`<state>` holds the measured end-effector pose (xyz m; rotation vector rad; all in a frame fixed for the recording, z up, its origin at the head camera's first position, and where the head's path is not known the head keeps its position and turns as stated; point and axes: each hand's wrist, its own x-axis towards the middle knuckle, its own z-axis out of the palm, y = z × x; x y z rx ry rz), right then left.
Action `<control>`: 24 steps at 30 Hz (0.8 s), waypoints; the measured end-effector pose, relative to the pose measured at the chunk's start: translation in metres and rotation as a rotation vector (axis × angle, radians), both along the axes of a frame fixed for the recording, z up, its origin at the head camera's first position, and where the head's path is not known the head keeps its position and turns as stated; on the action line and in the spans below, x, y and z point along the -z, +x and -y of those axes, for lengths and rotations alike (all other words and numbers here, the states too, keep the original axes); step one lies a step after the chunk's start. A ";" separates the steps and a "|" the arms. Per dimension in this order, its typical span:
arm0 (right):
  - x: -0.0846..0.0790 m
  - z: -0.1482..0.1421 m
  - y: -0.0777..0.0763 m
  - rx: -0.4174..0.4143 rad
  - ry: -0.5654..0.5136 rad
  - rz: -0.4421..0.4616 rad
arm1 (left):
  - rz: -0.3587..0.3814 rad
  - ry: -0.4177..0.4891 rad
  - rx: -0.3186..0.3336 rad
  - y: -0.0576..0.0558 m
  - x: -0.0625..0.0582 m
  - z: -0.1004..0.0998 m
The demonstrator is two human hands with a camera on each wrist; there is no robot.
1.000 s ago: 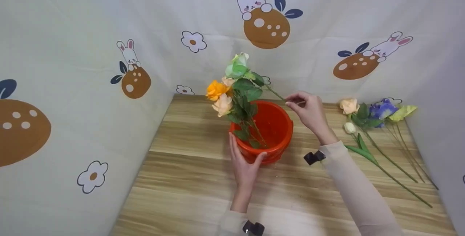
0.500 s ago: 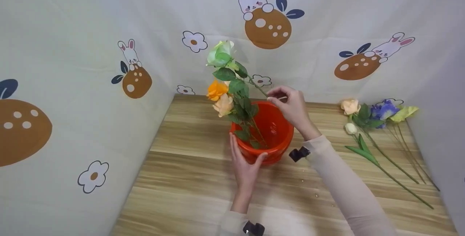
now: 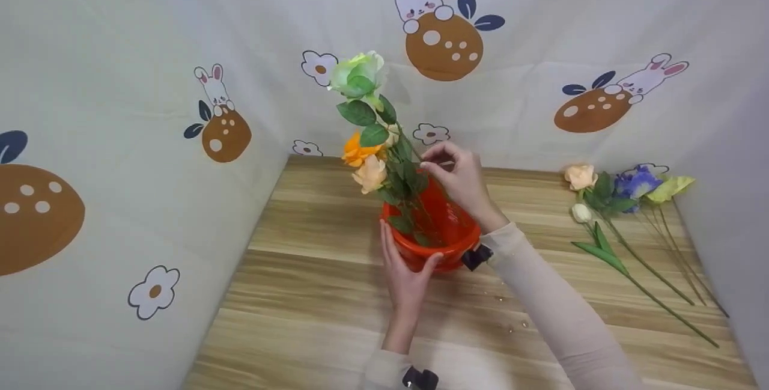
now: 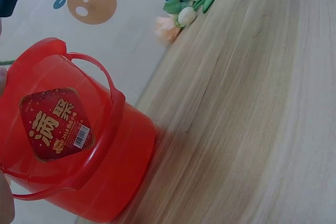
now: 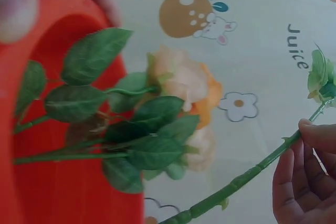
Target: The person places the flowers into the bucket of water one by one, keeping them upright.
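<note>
My right hand (image 3: 464, 184) pinches the stem (image 5: 233, 183) of a pale green artificial rose (image 3: 357, 76) between thumb and fingers. Its bloom stands highest, above the back left of a red plastic bucket (image 4: 123, 163). The stem slants down behind the fingers, over the bucket's opening. My left hand (image 3: 407, 282) holds the bucket at its front left side, thumb by the front rim and fingers along the left wall. Leaning left inside the bucket are an orange rose (image 3: 358, 149) and peach roses (image 3: 370, 173), their leafy stems reaching toward the bottom.
To the right on the wooden table (image 3: 312, 300) lie a peach rose (image 3: 580, 177), a white tulip (image 3: 581, 213), a purple-blue flower (image 3: 637, 182) and a yellow-green flower (image 3: 671, 188), stems pointing forward. A printed cloth (image 3: 510, 95) rises behind the table. Small droplets (image 3: 524, 324) dot its surface.
My right hand has moved left with the green rose, from beyond the bucket's right rim to over its opening. The bloom has shifted left and higher. My left hand stays on the bucket.
</note>
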<state>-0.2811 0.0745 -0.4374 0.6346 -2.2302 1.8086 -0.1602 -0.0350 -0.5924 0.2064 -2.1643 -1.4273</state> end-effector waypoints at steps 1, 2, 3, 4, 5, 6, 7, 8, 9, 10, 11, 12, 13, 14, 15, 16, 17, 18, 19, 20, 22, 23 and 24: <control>0.005 0.000 0.000 0.002 0.013 0.008 | 0.002 0.000 -0.001 0.000 0.000 0.000; 0.011 0.001 0.000 0.004 0.027 0.016 | 0.002 -0.001 -0.002 0.000 0.000 0.000; 0.016 0.001 -0.001 0.010 0.045 0.022 | 0.003 -0.001 -0.003 0.000 0.000 0.000; 0.022 0.001 -0.001 0.019 0.071 0.026 | 0.005 0.000 -0.003 0.000 0.000 0.000; 0.027 0.001 -0.002 0.026 0.096 0.031 | 0.006 0.001 -0.003 0.000 0.001 0.000; 0.033 0.001 -0.002 0.033 0.120 0.036 | 0.006 0.002 -0.005 0.000 0.001 0.000; 0.038 0.001 -0.003 0.042 0.147 0.041 | 0.006 0.002 -0.005 0.000 0.001 0.001; 0.043 0.001 -0.004 0.048 0.171 0.049 | 0.007 0.001 -0.006 0.000 0.001 0.001; 0.048 0.001 -0.004 0.055 0.202 0.055 | 0.007 -0.002 -0.006 0.000 0.002 0.001; 0.052 0.001 -0.005 0.060 0.232 0.063 | 0.006 -0.005 -0.006 0.000 0.001 0.001; 0.057 0.001 -0.005 0.063 0.259 0.073 | 0.003 -0.007 -0.007 0.000 0.002 0.001; 0.061 0.001 -0.005 0.065 0.286 0.080 | 0.002 -0.009 -0.009 0.000 0.002 0.001; 0.065 0.001 -0.006 0.066 0.314 0.087 | 0.001 -0.010 -0.010 0.000 0.002 0.001; 0.069 0.001 -0.006 0.065 0.340 0.093 | 0.000 -0.010 -0.009 0.000 0.003 0.001; 0.073 0.002 -0.006 0.063 0.367 0.099 | -0.001 -0.008 -0.009 0.000 0.003 0.001; 0.077 0.002 -0.007 0.059 0.390 0.105 | 0.001 -0.005 -0.008 0.000 0.003 0.001; 0.080 0.002 -0.007 0.057 0.413 0.111 | 0.006 -0.002 -0.007 0.000 0.003 0.001; 0.082 0.003 -0.008 0.059 0.443 0.106 | 0.005 0.001 -0.004 0.000 0.003 0.000; 0.084 0.004 -0.009 0.063 0.470 0.103 | 0.004 0.001 -0.002 0.000 0.003 0.000; 0.086 0.004 -0.010 0.067 0.493 0.100 | 0.003 0.001 0.000 0.000 0.003 0.000; 0.088 0.006 -0.012 0.078 0.524 0.098 | 0.001 -0.001 0.003 0.000 0.003 0.000; 0.088 0.007 -0.012 0.084 0.536 0.100 | -0.004 -0.003 0.005 0.000 0.002 0.000; 0.088 0.007 -0.013 0.087 0.543 0.101 | -0.011 -0.004 0.005 0.000 0.002 0.001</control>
